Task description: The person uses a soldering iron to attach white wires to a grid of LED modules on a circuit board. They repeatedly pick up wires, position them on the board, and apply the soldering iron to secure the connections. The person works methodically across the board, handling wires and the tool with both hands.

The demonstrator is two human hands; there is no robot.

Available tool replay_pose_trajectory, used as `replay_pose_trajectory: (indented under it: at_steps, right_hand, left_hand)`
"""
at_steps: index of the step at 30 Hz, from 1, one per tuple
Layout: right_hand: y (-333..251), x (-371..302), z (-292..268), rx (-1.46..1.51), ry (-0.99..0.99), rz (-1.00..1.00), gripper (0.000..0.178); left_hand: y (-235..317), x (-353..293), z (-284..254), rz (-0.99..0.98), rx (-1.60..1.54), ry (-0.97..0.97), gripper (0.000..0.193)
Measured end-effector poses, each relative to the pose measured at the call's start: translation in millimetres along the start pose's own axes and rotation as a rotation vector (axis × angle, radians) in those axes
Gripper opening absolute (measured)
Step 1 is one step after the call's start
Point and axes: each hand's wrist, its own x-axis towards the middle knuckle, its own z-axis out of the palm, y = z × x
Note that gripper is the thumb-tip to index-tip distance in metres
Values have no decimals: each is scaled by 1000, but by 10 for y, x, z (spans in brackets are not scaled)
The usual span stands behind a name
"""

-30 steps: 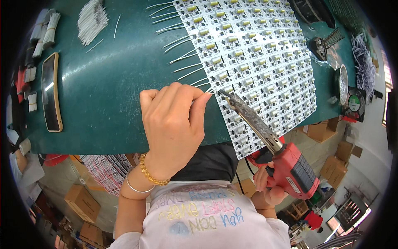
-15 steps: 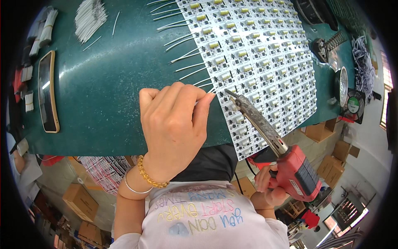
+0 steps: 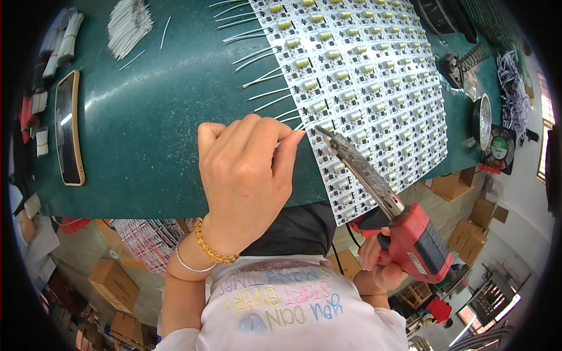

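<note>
My left hand is closed in a pinch at the left edge of a white circuit board panel, on a short white wire whose end reaches the board. In my right hand is a soldering gun with a red and black body and a metal barrel. Its tip hovers over or touches the board just right of my left fingertips; contact cannot be made out. Along the panel's left edge, above my left hand, several white wires stick out. Rows of small yellow components cover the panel.
A pile of white wires lies on the green table, with a phone farther left. Bundled wires sit at the far left. On the right are a coiled iron stand, a round metal dish and a fan.
The soldering gun's tip has shifted very slightly left, toward my left fingertips. My left hand keeps its pinch at almost the same spot.
</note>
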Motion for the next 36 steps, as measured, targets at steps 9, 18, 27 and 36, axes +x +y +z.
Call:
replay_pose_trajectory:
  at_steps: [9, 18, 27, 36]
  right_hand:
    - [38, -16, -53, -53, -1, -71, 81]
    - [-57, -76, -13, 17, 3, 42, 89]
    - [114, -145, -87, 28, -11, -11, 85]
    - [109, -155, -19, 0, 124, 80, 77]
  left_hand:
    - [7, -6, -1, -2, 6, -14, 13]
    - [-18, -128, -74, -2, -203, 29, 10]
    - [0, -112, -13, 10, -68, -7, 16]
    - [6, -105, -4, 5, -54, -10, 16]
